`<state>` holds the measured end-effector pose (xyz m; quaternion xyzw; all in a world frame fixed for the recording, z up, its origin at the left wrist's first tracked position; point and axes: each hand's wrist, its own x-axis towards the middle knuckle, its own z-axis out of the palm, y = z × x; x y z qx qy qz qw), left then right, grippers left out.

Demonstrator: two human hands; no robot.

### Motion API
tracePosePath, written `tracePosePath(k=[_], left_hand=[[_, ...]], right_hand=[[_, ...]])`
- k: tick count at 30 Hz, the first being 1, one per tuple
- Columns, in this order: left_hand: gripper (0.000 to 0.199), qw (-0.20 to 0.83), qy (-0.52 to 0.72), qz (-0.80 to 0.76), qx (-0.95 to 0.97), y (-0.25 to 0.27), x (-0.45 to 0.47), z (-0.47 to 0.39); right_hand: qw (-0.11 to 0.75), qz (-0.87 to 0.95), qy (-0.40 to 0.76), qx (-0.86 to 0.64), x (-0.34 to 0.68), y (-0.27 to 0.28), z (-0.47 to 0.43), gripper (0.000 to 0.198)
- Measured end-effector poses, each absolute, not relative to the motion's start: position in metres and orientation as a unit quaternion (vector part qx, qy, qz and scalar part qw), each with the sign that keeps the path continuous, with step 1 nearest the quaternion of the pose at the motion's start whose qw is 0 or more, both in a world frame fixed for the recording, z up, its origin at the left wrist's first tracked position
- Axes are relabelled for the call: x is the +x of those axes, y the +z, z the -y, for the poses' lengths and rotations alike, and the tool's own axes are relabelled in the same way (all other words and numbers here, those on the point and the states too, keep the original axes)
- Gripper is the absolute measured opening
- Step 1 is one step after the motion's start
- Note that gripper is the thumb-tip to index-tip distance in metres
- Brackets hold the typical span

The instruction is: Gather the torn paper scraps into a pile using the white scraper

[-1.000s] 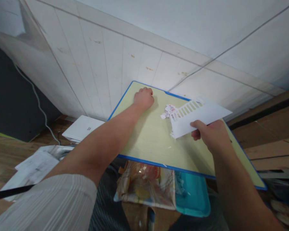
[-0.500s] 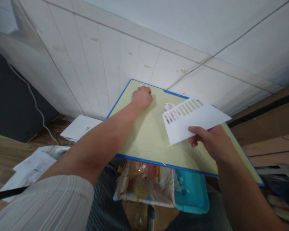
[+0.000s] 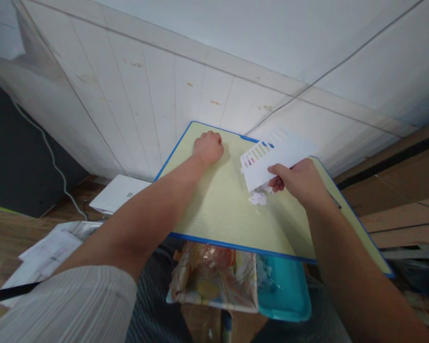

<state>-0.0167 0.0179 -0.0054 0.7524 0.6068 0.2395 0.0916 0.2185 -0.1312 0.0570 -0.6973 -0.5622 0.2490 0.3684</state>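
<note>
Right side: my bare right hand [image 3: 293, 179] is closed on a stiff-looking white paper sheet with a row of cut-out slots [image 3: 260, 169], thumb on top, fingers folded beneath. I have it by the near edge, presumably so the slotted far-left edge stands clear of my fingers. The sheet is tilted above the right half of a pale yellow-green board with a blue rim [image 3: 218, 205]. Its far right end is blurred against the wall. Pale green shows through some slots, pinkish colour through those at the left end.

Below the sheet's near edge, a small heap of torn white paper scraps [image 3: 258, 198] lies on the board, partly covered by sheet and fingers. Cannot tell whether sheet and scraps touch.

Left side: my bare left hand [image 3: 209, 146] rests on the board near its far left corner, fingers curled into a loose fist. No object visible in it; palm hidden. I judge it is there as a prop, perhaps to steady the board, well apart from the paper.

Near side: a patterned bag with clear plastic [image 3: 232, 291] and, right of it, a teal plastic tray [image 3: 289, 296] sit partly under the board's near edge, likely put there for easy reach. White scraps in the tray's left part.
</note>
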Motion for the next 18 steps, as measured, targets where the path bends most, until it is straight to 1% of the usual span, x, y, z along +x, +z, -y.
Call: tracePosePath(k=[1, 3, 5, 8, 14, 15, 17, 18], left_hand=[[0.043, 0.092, 0.242, -0.608, 0.751, -0.006, -0.017, -0.018], [0.043, 0.091, 0.245, -0.61, 0.748, -0.006, -0.017, -0.019], [0.043, 0.089, 0.245, -0.61, 0.748, -0.006, -0.018, -0.018], [0.043, 0.09, 0.244, -0.608, 0.75, -0.006, -0.018, -0.018], [0.042, 0.094, 0.241, -0.606, 0.752, -0.004, -0.017, -0.017], [0.042, 0.094, 0.241, -0.606, 0.752, -0.004, -0.017, -0.017], [0.042, 0.093, 0.244, -0.605, 0.752, -0.003, -0.017, -0.017], [0.042, 0.092, 0.245, -0.605, 0.752, -0.003, -0.017, -0.017]], right_hand=[[0.388, 0.551, 0.235, -0.7, 0.212, 0.057, 0.118, 0.029], [0.415, 0.526, 0.267, -0.693, 0.198, 0.053, 0.093, 0.02], [0.415, 0.514, 0.287, -0.694, 0.186, 0.044, 0.076, 0.014], [0.423, 0.487, 0.294, -0.706, 0.185, 0.033, 0.071, 0.012], [0.459, 0.454, 0.272, -0.713, 0.225, 0.041, 0.117, 0.02], [0.473, 0.453, 0.266, -0.707, 0.233, 0.041, 0.13, 0.021], [0.54, 0.461, 0.258, -0.655, 0.246, 0.037, 0.159, 0.02], [0.559, 0.466, 0.254, -0.637, 0.25, 0.031, 0.174, 0.022]])
